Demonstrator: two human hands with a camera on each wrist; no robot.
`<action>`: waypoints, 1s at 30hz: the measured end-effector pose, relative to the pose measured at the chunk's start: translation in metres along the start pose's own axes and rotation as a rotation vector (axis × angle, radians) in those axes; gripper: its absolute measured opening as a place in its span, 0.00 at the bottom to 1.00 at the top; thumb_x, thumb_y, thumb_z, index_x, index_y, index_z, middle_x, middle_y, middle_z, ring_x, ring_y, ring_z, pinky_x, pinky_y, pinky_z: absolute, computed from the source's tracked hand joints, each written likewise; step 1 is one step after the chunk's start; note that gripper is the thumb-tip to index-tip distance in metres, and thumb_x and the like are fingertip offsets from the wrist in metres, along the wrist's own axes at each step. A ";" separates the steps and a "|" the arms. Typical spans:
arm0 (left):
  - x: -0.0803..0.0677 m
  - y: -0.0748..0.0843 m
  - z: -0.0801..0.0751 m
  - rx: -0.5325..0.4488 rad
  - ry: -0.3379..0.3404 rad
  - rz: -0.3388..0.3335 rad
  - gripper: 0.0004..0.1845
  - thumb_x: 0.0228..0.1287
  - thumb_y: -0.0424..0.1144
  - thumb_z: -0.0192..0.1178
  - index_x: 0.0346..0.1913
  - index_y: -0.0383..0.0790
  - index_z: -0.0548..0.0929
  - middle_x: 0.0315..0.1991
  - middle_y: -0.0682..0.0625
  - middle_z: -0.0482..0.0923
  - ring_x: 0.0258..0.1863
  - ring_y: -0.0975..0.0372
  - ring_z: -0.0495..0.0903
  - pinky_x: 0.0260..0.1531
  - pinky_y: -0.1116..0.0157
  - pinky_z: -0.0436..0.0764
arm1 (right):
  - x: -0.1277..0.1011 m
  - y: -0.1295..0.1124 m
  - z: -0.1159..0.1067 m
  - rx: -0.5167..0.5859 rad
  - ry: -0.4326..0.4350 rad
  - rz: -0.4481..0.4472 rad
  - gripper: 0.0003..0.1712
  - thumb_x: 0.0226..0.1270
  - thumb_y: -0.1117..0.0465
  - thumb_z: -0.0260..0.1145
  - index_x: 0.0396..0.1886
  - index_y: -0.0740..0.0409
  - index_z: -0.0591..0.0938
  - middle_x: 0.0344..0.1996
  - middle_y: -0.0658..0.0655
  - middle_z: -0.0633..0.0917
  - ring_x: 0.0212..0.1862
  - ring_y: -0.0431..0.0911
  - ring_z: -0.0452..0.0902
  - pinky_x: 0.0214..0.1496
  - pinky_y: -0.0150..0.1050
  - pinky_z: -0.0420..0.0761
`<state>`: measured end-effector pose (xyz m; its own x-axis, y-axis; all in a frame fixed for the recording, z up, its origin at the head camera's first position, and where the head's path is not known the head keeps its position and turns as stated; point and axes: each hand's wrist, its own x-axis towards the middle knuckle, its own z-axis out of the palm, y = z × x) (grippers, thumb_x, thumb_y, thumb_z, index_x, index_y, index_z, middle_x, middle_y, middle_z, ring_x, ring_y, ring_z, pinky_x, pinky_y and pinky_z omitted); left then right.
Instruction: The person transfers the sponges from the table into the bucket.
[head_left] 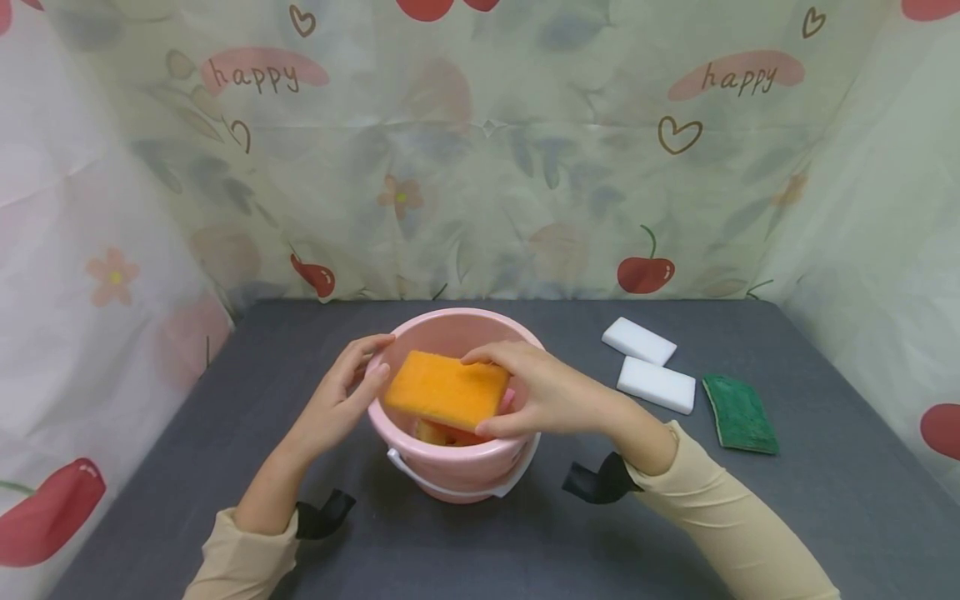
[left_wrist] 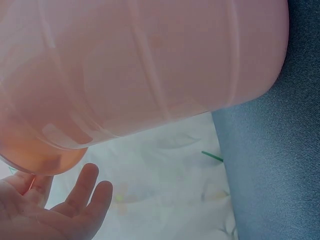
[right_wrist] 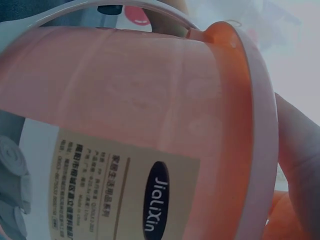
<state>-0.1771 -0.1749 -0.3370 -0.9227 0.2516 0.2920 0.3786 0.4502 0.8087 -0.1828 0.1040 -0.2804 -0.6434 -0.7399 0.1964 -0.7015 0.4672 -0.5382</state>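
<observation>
A pink bucket with a white handle stands mid-table. My right hand pinches an orange sponge by its right end, fingers on top and thumb below, holding it tilted over the bucket's mouth. Something orange lies inside the bucket beneath it. My left hand rests with straight fingers against the bucket's left rim. In the left wrist view the bucket's wall fills the frame, with the left hand's fingers spread beside it. The right wrist view shows the bucket's labelled side and a finger by the rim.
Two white sponge blocks and a green scouring pad lie to the right of the bucket on the dark grey table. Printed curtains wall in the table at the back and on both sides.
</observation>
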 end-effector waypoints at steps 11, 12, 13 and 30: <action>0.001 -0.001 0.000 -0.002 0.009 0.019 0.23 0.69 0.40 0.50 0.65 0.44 0.65 0.63 0.46 0.65 0.58 0.53 0.70 0.50 0.82 0.67 | 0.001 0.000 -0.003 0.052 -0.092 0.011 0.35 0.55 0.48 0.70 0.60 0.57 0.72 0.57 0.54 0.77 0.58 0.49 0.72 0.61 0.47 0.72; 0.001 -0.001 0.000 -0.002 0.011 0.020 0.23 0.69 0.40 0.50 0.65 0.43 0.65 0.63 0.46 0.65 0.58 0.53 0.70 0.50 0.81 0.68 | 0.001 0.000 -0.003 0.053 -0.093 0.012 0.34 0.55 0.48 0.69 0.59 0.57 0.72 0.57 0.55 0.77 0.58 0.50 0.72 0.61 0.47 0.72; 0.001 -0.001 0.000 -0.004 0.011 0.022 0.23 0.69 0.40 0.50 0.65 0.43 0.65 0.63 0.46 0.65 0.58 0.53 0.70 0.50 0.81 0.68 | 0.001 0.001 -0.003 0.053 -0.092 0.011 0.33 0.55 0.49 0.69 0.59 0.57 0.72 0.57 0.55 0.77 0.58 0.50 0.72 0.61 0.48 0.72; 0.001 0.000 0.001 -0.005 0.009 0.024 0.23 0.68 0.40 0.51 0.65 0.42 0.65 0.63 0.45 0.65 0.58 0.53 0.70 0.49 0.81 0.69 | -0.023 0.017 -0.019 0.029 0.165 0.006 0.21 0.57 0.60 0.69 0.52 0.55 0.79 0.46 0.53 0.83 0.45 0.44 0.77 0.49 0.38 0.78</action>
<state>-0.1783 -0.1742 -0.3372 -0.9141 0.2541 0.3160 0.4002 0.4397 0.8041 -0.1858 0.1380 -0.2783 -0.6907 -0.6463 0.3243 -0.6901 0.4551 -0.5627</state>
